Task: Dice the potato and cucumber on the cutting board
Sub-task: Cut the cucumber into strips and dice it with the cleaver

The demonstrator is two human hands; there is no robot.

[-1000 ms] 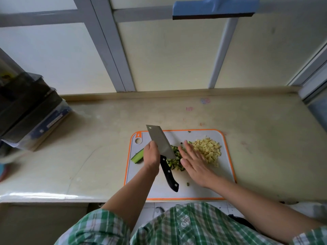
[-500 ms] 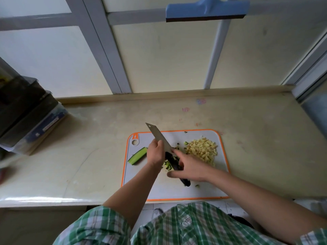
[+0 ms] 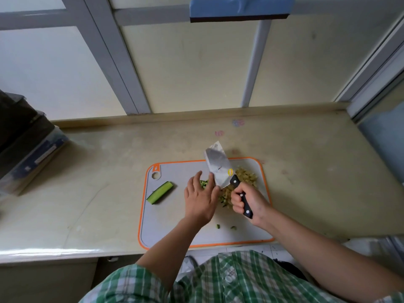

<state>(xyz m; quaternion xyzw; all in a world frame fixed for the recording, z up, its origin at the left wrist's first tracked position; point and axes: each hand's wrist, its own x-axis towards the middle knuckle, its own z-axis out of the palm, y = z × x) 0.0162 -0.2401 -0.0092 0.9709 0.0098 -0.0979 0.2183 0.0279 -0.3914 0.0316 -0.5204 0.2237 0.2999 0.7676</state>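
On the cutting board (image 3: 166, 226), toward 2 o'clock from its centre, a heap of diced potato (image 3: 248, 177) is seen, partly hidden by the cleaver (image 3: 218, 167) and the right hand (image 3: 249, 202). Diced cucumber (image 3: 204, 184) is glimpsed near 12 o'clock of the centre, between the fingers of the left hand (image 3: 201, 200), with darker green bits mixed into the heap's near edge. One uncut cucumber strip (image 3: 160, 192) is laid apart at 9 o'clock, its far end angled toward 1 o'clock. Two small green bits are scattered at 5 o'clock.

The cleaver's black handle is gripped by the right hand, fingers curled fully round it; the blade is raised, tip pointed to 11 o'clock, flat face turned to the camera. The left hand is held open, fingers straight, fingertips laid against the blade's lower edge.

The board is set on a pale counter (image 3: 98, 182), near its front edge. Stacked containers (image 3: 26, 145) are noted at the counter's 9 o'clock; a blue bar (image 3: 239, 9) is seen overhead at 12 o'clock. A green plaid shirt (image 3: 240, 281) is seen at 6 o'clock.
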